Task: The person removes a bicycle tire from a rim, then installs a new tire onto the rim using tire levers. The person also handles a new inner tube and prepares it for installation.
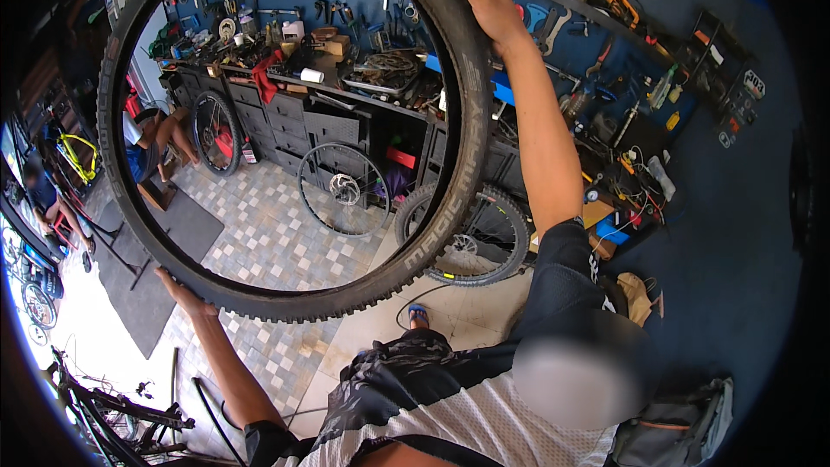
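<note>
A black knobby bicycle tire [469, 151] is held up in front of me, and the workshop shows through its ring. At its upper right edge, my right hand [494, 10] grips it with the arm raised; some of the fingers are hidden behind the rubber. Low on the left side, my left hand [186, 296] holds the tire's outer edge, its fingers lying along the tread. Beyond the ring a bare spoked wheel [344, 190] leans on the bench drawers. Beside it, a wheel with a tire on it [481, 275] stands partly covered by the held tire.
A long workbench [290, 125] crowded with tools runs along the back wall. On the left, a person sits [157, 140] near another wheel [216, 134], and another person [54, 199] is farther left. A black bicycle [99, 419] and a bag [674, 424] lie near me.
</note>
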A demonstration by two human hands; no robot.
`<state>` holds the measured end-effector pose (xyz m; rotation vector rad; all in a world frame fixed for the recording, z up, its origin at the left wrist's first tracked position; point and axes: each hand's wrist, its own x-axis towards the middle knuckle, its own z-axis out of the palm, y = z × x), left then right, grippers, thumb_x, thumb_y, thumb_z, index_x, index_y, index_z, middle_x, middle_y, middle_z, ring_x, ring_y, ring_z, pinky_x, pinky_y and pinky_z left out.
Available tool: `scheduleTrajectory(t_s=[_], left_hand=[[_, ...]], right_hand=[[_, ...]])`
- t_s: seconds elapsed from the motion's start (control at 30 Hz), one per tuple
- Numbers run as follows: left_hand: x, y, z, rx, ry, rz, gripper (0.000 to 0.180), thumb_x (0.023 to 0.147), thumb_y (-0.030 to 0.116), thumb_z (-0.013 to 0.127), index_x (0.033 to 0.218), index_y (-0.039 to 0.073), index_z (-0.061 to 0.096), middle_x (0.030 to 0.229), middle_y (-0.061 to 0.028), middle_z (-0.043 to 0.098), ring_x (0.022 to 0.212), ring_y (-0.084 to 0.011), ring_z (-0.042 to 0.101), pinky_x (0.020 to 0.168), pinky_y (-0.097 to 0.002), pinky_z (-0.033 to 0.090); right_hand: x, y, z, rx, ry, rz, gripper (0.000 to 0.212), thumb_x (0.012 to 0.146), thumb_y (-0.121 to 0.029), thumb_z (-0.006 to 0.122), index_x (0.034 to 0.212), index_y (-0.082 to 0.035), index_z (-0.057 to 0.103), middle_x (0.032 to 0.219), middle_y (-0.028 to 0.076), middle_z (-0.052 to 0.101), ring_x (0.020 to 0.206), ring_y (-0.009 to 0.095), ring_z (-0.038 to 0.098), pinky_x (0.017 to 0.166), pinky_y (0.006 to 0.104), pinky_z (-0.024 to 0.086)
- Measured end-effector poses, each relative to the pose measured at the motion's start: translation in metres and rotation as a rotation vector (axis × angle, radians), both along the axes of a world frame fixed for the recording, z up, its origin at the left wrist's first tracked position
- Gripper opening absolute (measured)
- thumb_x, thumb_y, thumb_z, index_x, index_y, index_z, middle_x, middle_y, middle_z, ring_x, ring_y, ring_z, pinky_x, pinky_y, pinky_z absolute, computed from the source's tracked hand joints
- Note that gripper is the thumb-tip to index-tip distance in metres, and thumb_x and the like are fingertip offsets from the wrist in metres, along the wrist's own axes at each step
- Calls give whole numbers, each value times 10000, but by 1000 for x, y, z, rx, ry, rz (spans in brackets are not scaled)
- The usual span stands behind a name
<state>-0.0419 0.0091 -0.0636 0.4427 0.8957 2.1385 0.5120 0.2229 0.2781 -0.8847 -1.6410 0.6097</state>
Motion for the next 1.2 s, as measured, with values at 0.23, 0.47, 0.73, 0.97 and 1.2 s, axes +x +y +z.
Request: scheduleTrajectory(t_s=[0.23,0.47,0.73,0.97,1.2], left_hand=[[5,-7,-11,29,-3,-7,622,1036,689,490,995,100,683,735,-51,672,541,-203,655,478,-331,567],[7,-11,-18,30,-4,-17,642,1031,704,481,994,94,678,741,-54,668,544,-207,657,474,-342,570],[15,-16,-18,71,-21,-4,641,1028,700,489,979,92,687,729,-62,680,538,-221,673,467,-353,584],[22,-21,-13,66,3,-4,657,1011,716,509,969,88,695,740,-61,684,552,-219,675,483,-353,584],[23,-23,-12,43,-4,12,685,1004,727,507,976,71,703,712,-71,684,546,-226,675,469,-354,577]], right_hand=[[-5,-17,4,-31,-1,17,736,932,-660,715,1220,15,768,1106,122,770,982,176,723,880,313,554],[-6,-22,2,-39,25,28,737,932,-664,712,1215,14,771,1084,118,775,958,166,726,860,299,557],[-4,-31,3,-27,1,26,696,947,-645,706,1182,6,785,1019,106,776,908,155,724,841,297,554],[-1,-29,2,-17,31,54,694,945,-644,710,1185,4,782,1023,97,774,894,146,717,824,296,551],[-1,-30,3,-38,22,77,686,953,-643,700,1156,7,775,979,94,765,849,148,720,771,303,560]])
